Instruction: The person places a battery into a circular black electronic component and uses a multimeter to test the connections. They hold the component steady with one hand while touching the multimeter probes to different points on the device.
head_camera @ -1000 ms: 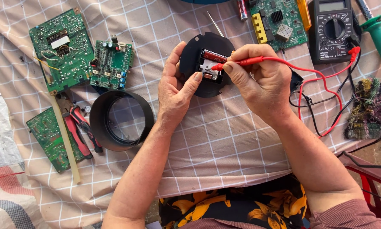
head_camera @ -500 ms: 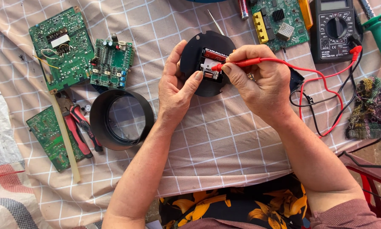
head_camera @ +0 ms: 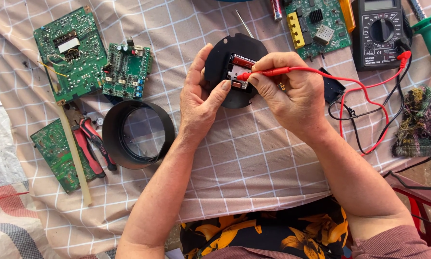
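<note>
At 9 o'clock 2 green circuit boards [head_camera: 71, 50] are lying beside a black ring [head_camera: 134, 134]. At center, the left hand [head_camera: 203, 98] is gripping a round black disc [head_camera: 225, 60], thumb pressing its small module. The right hand [head_camera: 290, 93] is pinching a red probe [head_camera: 266, 73] against it. A multimeter [head_camera: 378, 31] is sitting at 1 o'clock.

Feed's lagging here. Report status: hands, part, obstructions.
Left hand grips black round disc. Right hand presses red probe to its battery holder. Nothing in the way.

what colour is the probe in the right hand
Red, with a matching red lead; the probe shows clearly in the head view.
</note>
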